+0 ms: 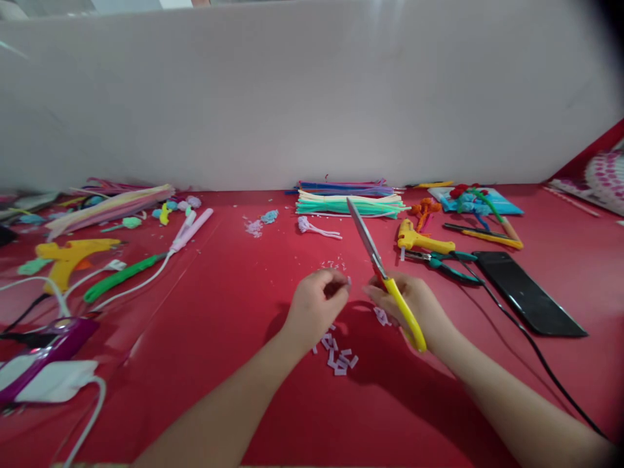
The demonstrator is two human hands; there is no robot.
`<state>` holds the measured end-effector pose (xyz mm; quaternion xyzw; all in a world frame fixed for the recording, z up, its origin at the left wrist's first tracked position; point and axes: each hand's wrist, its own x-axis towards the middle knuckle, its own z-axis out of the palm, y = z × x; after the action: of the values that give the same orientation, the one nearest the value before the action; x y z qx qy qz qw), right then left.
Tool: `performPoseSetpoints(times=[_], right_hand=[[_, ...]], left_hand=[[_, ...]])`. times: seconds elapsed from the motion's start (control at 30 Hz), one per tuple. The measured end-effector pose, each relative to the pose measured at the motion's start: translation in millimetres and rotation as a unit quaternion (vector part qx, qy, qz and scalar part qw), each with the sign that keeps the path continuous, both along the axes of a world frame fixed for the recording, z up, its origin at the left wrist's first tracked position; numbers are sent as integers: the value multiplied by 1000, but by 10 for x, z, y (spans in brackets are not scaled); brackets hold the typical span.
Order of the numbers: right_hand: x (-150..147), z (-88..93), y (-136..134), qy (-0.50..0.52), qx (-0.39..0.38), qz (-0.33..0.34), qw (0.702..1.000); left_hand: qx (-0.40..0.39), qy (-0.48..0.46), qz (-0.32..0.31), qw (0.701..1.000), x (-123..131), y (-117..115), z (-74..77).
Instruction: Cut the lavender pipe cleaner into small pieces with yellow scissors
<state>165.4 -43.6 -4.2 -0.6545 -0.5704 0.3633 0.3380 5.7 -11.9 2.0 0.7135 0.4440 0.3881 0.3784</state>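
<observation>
My left hand [314, 302] is closed in a pinch, with a tiny pale lilac piece [349, 281] showing at the fingertips. Yellow-handled scissors [402, 311] rest in my right hand [414, 299], their blades pointing up and away with the tips to the left. A small gap separates the two hands. Below my left hand lies a loose scatter of short lilac pieces [340, 361], and a few more lilac bits [381, 316] lie by my right hand. Beyond them, a lilac pipe-cleaner shape [316, 227] with a bunched head and long stems lies on the red table [219, 325].
Bundles of pipe cleaners [346, 203] lie along the white partition [292, 97]. To the right are a yellow glue gun [419, 239], pliers [451, 263] and a black phone [529, 292]. At left are another glue gun [68, 260], a green-handled tool [121, 278] and a purple power strip [53, 354].
</observation>
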Motion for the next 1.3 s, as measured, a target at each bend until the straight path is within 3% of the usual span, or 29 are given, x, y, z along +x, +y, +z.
performPoseSetpoints(times=[0.07, 0.23, 0.47, 0.53, 0.6, 0.67, 0.73, 0.83, 0.97, 1.1, 1.3], right_hand=[[-24, 23, -6, 42, -9, -1, 999], [-35, 29, -7, -10, 8, 16, 1000], [-31, 22, -17, -11, 21, 49, 999], [-37, 40, -16, 6, 16, 42, 999], [-40, 71, -22, 45, 5, 40, 998], [-38, 109, -35, 94, -4, 45, 995], [-32, 143, -53, 135, -5, 60, 989], [-26, 174, -76, 158, -1, 80, 984], [-35, 178, -85, 160, -8, 83, 984], [-44, 163, -69, 145, -11, 54, 988], [-48, 143, -24, 117, -24, 15, 993]], left_hand=[[44, 64, -31, 997, 27, -37, -14], [82, 146, -76, 983, 33, -74, -13], [58, 116, -90, 987, 34, -104, 36], [-12, 56, -96, 994, 33, -90, 43], [-140, -40, -119, 982, 22, -59, 47], [-269, -132, -149, 942, 7, -25, 49], [-348, -188, -169, 903, -8, -4, 50], [-399, -216, -180, 873, -21, -5, 46], [-422, -230, -177, 859, -26, -21, 37], [-388, -208, -153, 885, -15, -10, 33], [-187, -85, -86, 975, 30, -43, 45]])
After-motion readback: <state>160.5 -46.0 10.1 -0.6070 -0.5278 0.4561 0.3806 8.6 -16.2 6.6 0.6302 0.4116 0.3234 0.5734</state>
